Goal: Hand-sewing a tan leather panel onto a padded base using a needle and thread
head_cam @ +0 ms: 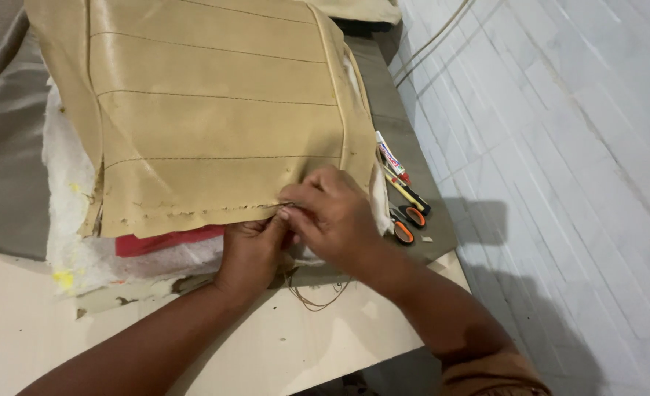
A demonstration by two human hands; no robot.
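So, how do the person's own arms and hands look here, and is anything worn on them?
Both are bare: the left hand and the right hand show no glove, and no ring or watch is visible. The forearms are uncovered, with no sleeve on the left arm. Near the right arm's upper end, at the bottom edge, sits a brown patterned cloth sleeve.

A tan leatherette cover (215, 110) with dark stitched lines lies flat, its ragged near edge pinched between the fingers (296, 209).
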